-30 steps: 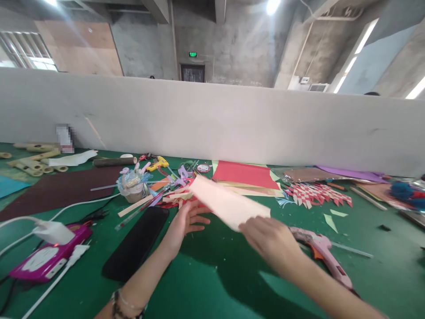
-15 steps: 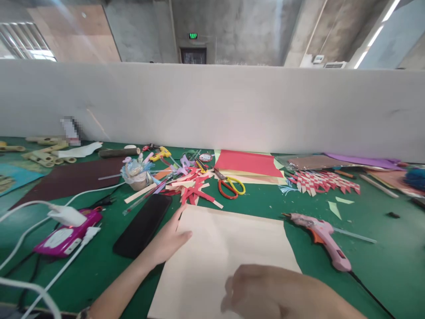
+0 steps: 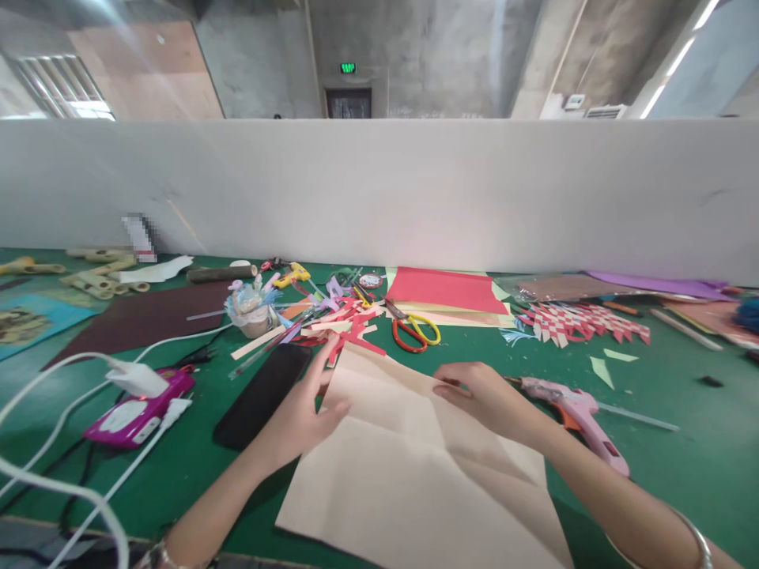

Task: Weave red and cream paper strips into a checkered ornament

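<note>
A large cream sheet of paper (image 3: 379, 474), lightly creased, lies in front of me with its far edge raised. My right hand (image 3: 489, 399) pinches that far edge between thumb and fingers. At the far left corner is my left hand (image 3: 308, 411), fingers spread, the index finger reaching along the edge and the thumb over the paper. Just beyond its fingertips are red and cream paper strips (image 3: 349, 328). A black phone (image 3: 264, 395) lies left of the left hand. The pink glue gun (image 3: 569, 403) lies right of the right hand, partly covered by the forearm.
Scissors (image 3: 409, 336) with red and yellow handles lie beyond the sheet, near red paper (image 3: 442, 290). At left are a purple power strip (image 3: 139, 411) with white cables and a small decorated pot (image 3: 252, 312). Woven red-and-white paper pieces (image 3: 584, 322) lie at the right. A white partition (image 3: 379, 190) stands behind.
My right hand has moved from the near part of the sheet up to its far edge and taken hold there. The sheet has buckled and creased; my left hand stays near the corner.
</note>
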Demonstrator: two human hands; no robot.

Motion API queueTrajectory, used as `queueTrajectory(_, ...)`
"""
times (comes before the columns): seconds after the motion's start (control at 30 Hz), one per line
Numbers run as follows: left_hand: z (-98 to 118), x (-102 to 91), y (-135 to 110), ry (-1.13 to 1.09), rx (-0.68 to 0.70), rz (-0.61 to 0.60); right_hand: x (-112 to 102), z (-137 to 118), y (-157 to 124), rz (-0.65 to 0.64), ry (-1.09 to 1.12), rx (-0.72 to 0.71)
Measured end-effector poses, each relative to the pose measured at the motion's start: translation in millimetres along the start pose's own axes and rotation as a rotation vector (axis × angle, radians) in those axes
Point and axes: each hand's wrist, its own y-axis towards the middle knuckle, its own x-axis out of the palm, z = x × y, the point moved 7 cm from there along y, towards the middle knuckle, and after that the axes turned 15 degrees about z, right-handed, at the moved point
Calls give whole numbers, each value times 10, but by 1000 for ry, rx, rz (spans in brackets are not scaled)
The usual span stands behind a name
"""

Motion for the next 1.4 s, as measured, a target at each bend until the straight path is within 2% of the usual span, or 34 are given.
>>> queueTrajectory(0.07, -67, -163, 71, 132, 86, 56, -41, 13, -24, 1, -8, 20)
queueTrajectory(0.13, -253, -417, 152, 379, 127, 142, -89, 69, -61, -3, -32, 48)
queueTrajectory(0.2, -485, -680, 196, 625, 192, 179, -133, 148, -105, -9, -52, 82)
queueTrajectory(0.27, -808, -934, 192, 733, 145, 156, -165, 224, -148, -17, -63, 113)
queueTrajectory(0.37, -1264, -1200, 87, 754, 7, 39, -163, 294, -198, -50, -65, 137)
queueTrajectory(0.43, -1418, -1260, -3, 721, -9, -52, -139, 308, -211, -72, -65, 137)
queueTrajectory(0.53, -1484, -1271, -85, 688, -12, -92, -102, 299, -200, -84, -48, 125)
queueTrajectory(0.8, -1416, -1189, -85, 690, -23, -9, -54, 292, -180, -108, -39, 100)
queueTrajectory(1.03, -1557, -1221, -82, 695, -25, -1, -106, 257, -167, -74, -32, 67)
queueTrajectory(1.13, -1464, -1211, -78, 653, 0, 58, -150, 168, -154, -54, -62, 25)
queueTrajectory(1.2, -1225, -1154, -72, 583, 63, 132, -161, 57, -147, -8, -124, -53)
queueTrajectory(1.3, -667, -938, -79, 456, 210, 218, -153, -226, -174, 188, -264, -293)
queueTrajectory(1.4, -48, -523, -112, 434, 434, 158, -101, -523, -292, 442, -385, -531)
